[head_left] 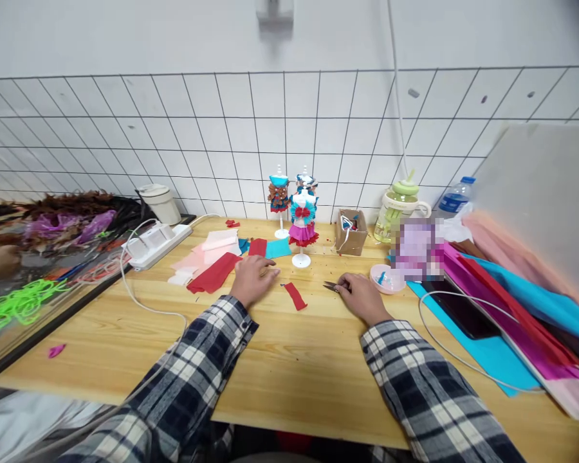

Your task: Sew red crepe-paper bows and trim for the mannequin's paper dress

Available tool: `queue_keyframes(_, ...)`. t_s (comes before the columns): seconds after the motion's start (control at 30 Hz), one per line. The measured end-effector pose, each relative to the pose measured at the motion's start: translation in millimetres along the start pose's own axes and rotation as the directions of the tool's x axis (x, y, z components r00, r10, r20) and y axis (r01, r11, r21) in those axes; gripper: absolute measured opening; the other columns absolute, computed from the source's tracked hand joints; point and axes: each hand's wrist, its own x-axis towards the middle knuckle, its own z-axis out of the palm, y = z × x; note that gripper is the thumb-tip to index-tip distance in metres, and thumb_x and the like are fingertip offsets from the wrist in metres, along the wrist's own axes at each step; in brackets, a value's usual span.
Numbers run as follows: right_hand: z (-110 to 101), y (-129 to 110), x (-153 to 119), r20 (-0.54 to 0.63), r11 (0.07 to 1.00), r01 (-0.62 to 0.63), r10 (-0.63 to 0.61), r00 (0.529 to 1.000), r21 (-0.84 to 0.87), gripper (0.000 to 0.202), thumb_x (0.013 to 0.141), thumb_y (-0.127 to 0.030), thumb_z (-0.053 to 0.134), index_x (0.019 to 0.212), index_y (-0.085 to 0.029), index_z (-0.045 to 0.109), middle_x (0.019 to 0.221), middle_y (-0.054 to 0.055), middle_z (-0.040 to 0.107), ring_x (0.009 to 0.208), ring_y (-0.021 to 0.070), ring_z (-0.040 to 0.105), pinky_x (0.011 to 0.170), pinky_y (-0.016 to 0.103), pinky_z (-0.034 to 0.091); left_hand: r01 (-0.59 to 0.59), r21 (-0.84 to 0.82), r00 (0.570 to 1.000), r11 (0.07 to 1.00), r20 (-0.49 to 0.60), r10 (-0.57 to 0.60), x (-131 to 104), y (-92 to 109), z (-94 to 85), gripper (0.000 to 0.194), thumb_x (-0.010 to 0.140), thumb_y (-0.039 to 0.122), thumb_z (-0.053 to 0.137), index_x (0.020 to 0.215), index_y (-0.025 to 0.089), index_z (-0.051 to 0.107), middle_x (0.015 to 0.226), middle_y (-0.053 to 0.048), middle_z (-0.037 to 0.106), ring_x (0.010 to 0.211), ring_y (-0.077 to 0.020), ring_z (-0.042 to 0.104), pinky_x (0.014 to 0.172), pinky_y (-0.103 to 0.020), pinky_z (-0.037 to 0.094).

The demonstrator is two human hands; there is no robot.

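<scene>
My left hand (253,278) rests on the wooden table with its fingers spread apart and nothing visible in them, beside a larger red piece (215,272). My right hand (363,297) is closed around small dark scissors (332,286), whose tips point left. A small red strip (296,296) lies between the two hands. Behind it stands a miniature dress form (303,222) dressed in white, blue, red and magenta ruffles. Two more dressed forms stand farther back, one with a blue top and brown ruffles (278,193).
At left are a power strip (160,245), a white cup (160,204) and another person's hand (0,262). A cardboard box (351,239), pink dish (388,280), green-lidded bottle (390,209), phone (463,308) and coloured sheets (525,289) stand or lie at right.
</scene>
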Motion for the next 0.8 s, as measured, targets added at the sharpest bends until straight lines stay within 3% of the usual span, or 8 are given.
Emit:
queue_keyframes(0.13, 4.4, -1.2, 4.2, -0.022, 0.999, -0.006, 0.005, 1.0, -0.045, 0.019, 0.089, -0.033, 0.051, 0.083, -0.019, 0.063, 0.087, 0.006, 0.064, 0.087, 0.02, 0.053, 0.074, 0.031, 0.034, 0.065, 0.059, 0.994, 0.996, 0.08, -0.07, 0.9, -31.5, -7.5, 0.028, 0.08, 0.045, 0.057, 0.093, 0.024, 0.069, 0.106, -0.008, 0.064, 0.107, -0.0302, 0.048, 0.089, -0.044, 0.032)
queue_keyframes(0.23, 4.2, -1.4, 3.6, -0.009, 0.998, 0.015, -0.015, 1.0, -0.064, 0.022, 0.089, -0.033, 0.051, 0.08, -0.019, 0.065, 0.087, 0.007, 0.064, 0.089, 0.0208, 0.053, 0.077, 0.031, 0.034, 0.034, 0.046, 0.994, 0.998, 0.105, -0.039, 1.5, -37.0, -1.3, 0.02, 0.079, 0.039, 0.06, 0.086, 0.022, 0.068, 0.1, -0.007, 0.066, 0.103, -0.0287, 0.051, 0.09, -0.044, 0.031)
queue_keyframes(0.33, 0.8, 0.8, 0.7, -0.004, 0.996, 0.04, -0.04, 0.999, -0.081, 0.025, 0.091, -0.032, 0.047, 0.085, -0.018, 0.067, 0.089, 0.008, 0.064, 0.091, 0.0214, 0.054, 0.08, 0.033, 0.035, 0.004, 0.013, 0.996, 1.0, 0.084, -0.005, 2.1, -29.6, 4.6, 0.017, 0.085, 0.031, 0.052, 0.085, 0.019, 0.063, 0.09, -0.008, 0.067, 0.093, -0.0261, 0.056, 0.088, -0.044, 0.033)
queue_keyframes(0.43, -0.5, -3.5, -0.4, -0.101, 0.997, 0.067, -0.07, 0.992, -0.035, 0.025, 0.091, -0.033, 0.047, 0.101, -0.018, 0.064, 0.093, 0.008, 0.065, 0.091, 0.0229, 0.054, 0.082, 0.036, 0.037, -0.055, -0.042, 0.998, 0.998, 0.028, 0.056, 0.0, -18.4, 2.9, 0.021, 0.093, 0.026, 0.039, 0.096, 0.018, 0.058, 0.09, -0.006, 0.068, 0.087, -0.0214, 0.06, 0.09, -0.041, 0.036)
queue_keyframes(0.53, 4.1, -28.0, 0.1, -0.311, 0.977, 0.154, -0.101, 0.945, 0.149, 0.049, 0.084, -0.038, 0.058, 0.128, -0.019, 0.048, 0.101, 0.008, 0.065, 0.087, 0.0231, 0.055, 0.079, 0.038, 0.043, -0.177, -0.094, 0.984, 0.98, -0.03, 0.175, -7.2, -5.3, -2.0, 0.02, 0.094, 0.025, 0.038, 0.098, 0.018, 0.057, 0.098, -0.005, 0.068, 0.094, -0.0181, 0.059, 0.097, -0.038, 0.035)
queue_keyframes(0.63, 11.1, -67.6, -1.5, -0.428, 0.902, 0.316, -0.172, 0.887, 0.294, 0.064, 0.08, -0.036, 0.064, 0.136, -0.021, 0.036, 0.112, 0.008, 0.064, 0.087, 0.0215, 0.056, 0.077, 0.037, 0.047, -0.381, -0.162, 0.921, 0.91, -0.146, 0.36, -16.8, 8.7, -3.1, 0.018, 0.094, 0.021, 0.04, 0.097, 0.018, 0.058, 0.092, -0.004, 0.069, 0.089, -0.0174, 0.06, 0.099, -0.04, 0.035)
queue_keyframes(0.7, 13.9, -89.9, -4.6, -0.496, 0.861, 0.404, -0.216, 0.841, 0.31, 0.05, 0.082, -0.032, 0.063, 0.127, -0.022, 0.044, 0.107, 0.007, 0.066, 0.089, 0.0208, 0.058, 0.075, 0.035, 0.047, -0.435, -0.193, 0.897, 0.88, -0.18, 0.404, -21.9, 17.6, -1.3, 0.016, 0.093, 0.019, 0.042, 0.096, 0.018, 0.058, 0.09, -0.003, 0.069, 0.086, -0.0167, 0.061, 0.099, -0.04, 0.036)
queue_keyframes(0.8, 13.9, -104.3, -11.3, -0.564, 0.843, 0.469, -0.261, 0.784, 0.262, 0.015, 0.084, -0.023, 0.061, 0.099, -0.023, 0.059, 0.088, 0.003, 0.069, 0.081, 0.0187, 0.06, 0.074, 0.034, 0.047, -0.378, -0.258, 0.925, 0.889, -0.149, 0.35, -26.4, 29.4, 2.9, 0.017, 0.093, 0.021, 0.042, 0.097, 0.017, 0.058, 0.091, -0.005, 0.069, 0.087, -0.0176, 0.061, 0.093, -0.037, 0.041)
